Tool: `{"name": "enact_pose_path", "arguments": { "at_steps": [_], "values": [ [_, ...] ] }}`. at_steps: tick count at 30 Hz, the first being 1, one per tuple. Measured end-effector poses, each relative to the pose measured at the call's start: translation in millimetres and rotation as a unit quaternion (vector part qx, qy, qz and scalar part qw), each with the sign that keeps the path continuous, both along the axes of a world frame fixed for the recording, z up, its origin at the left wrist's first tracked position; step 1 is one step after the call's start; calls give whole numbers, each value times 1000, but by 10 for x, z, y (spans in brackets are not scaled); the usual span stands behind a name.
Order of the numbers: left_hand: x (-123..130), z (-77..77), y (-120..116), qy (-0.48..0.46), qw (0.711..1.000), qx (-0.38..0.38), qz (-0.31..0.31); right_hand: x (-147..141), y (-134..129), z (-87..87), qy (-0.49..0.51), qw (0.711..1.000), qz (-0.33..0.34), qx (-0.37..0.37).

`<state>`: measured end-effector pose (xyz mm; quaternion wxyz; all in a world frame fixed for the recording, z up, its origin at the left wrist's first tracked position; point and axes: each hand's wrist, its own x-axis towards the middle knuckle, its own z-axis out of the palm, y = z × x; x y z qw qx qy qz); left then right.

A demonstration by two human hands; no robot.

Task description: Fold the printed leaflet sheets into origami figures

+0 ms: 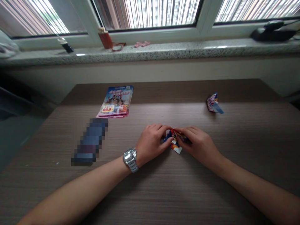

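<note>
Between my two hands is a small piece of folded printed paper (pixel 174 144), coloured red, blue, orange and white. My left hand (pixel 153 139), with a metal watch at the wrist, pinches its left side between thumb and fingers. On the right side, my right hand (pixel 198 142) grips the same paper with its fingertips. Parts of the paper are hidden behind the fingers. Beyond my right hand stands another folded paper piece (pixel 213 103), blue, white and reddish. Farther left lies a stack of printed flyers (pixel 118 101) with a price on the top one.
The brown wooden table (pixel 150 197) reaches to the wall under the window. A blurred-out dark phone-like object (pixel 90 142) lies at left. On the granite sill (pixel 168 51) are a red-brown case with a strap (pixel 106 39), pink items (pixel 142 44) and a black device (pixel 273 32).
</note>
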<state>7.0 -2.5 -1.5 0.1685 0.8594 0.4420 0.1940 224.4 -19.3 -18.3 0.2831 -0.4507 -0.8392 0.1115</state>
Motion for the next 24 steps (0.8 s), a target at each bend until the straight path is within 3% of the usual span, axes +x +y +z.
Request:
{"name": "enact_pose_path", "arguments": {
  "at_steps": [24],
  "values": [
    [0,-16,-3,-17,1000,-18,0,6,-31,50,-91,994,40,44]
  ]
}}
